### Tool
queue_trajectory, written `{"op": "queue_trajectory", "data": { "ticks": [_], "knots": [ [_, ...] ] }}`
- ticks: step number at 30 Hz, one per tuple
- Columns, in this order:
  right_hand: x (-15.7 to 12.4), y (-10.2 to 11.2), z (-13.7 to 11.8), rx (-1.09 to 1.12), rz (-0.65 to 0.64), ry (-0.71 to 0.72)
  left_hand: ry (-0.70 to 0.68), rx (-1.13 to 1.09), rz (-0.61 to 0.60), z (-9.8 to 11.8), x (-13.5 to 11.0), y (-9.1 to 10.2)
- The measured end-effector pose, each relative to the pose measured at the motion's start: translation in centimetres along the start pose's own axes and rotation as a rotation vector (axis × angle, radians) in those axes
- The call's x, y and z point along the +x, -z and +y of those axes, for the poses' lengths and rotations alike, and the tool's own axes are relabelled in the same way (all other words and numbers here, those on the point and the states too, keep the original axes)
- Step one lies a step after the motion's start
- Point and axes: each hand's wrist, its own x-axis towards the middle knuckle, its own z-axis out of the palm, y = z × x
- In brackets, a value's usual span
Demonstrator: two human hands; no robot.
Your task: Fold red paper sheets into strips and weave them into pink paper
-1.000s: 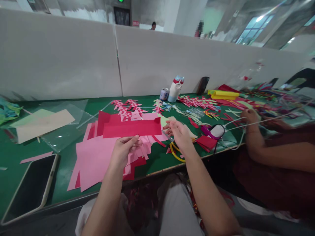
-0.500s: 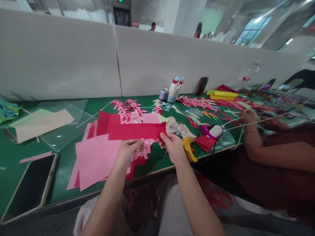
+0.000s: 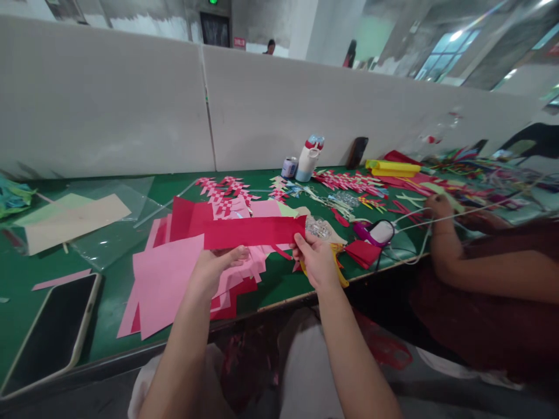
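I have the red paper strip (image 3: 253,231) raised in front of the operator's body, lengthwise across the view, above the pink sheets (image 3: 168,285). The right hand (image 3: 321,262) pinches its right end between thumb and fingers. The left hand (image 3: 213,269) is at the strip's lower left edge, fingers pointing right; I cannot tell whether it grips. The pink sheets overlap on the green tabletop (image 3: 273,291). Just beyond the right hand I see a yellow object (image 3: 342,279), partly hidden. A phone (image 3: 55,326) lies at left. A can (image 3: 289,167) and a white bottle (image 3: 308,166) stand side by side near the partition (image 3: 109,105). At right, I note a co-worker's forearm (image 3: 489,273).
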Motion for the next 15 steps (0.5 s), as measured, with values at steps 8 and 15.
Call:
{"op": "queue_trajectory", "data": {
  "ticks": [8,15],
  "knots": [
    [-0.2,0.4,0.1,-0.067,0.007,-0.005,-0.032,0.024,0.117,0.5,0.2,1.2],
    [-0.3,0.5,-0.1,-0.063,0.002,-0.007,-0.032,0.122,0.121,0.9,0.1,1.7]
  ]
}}
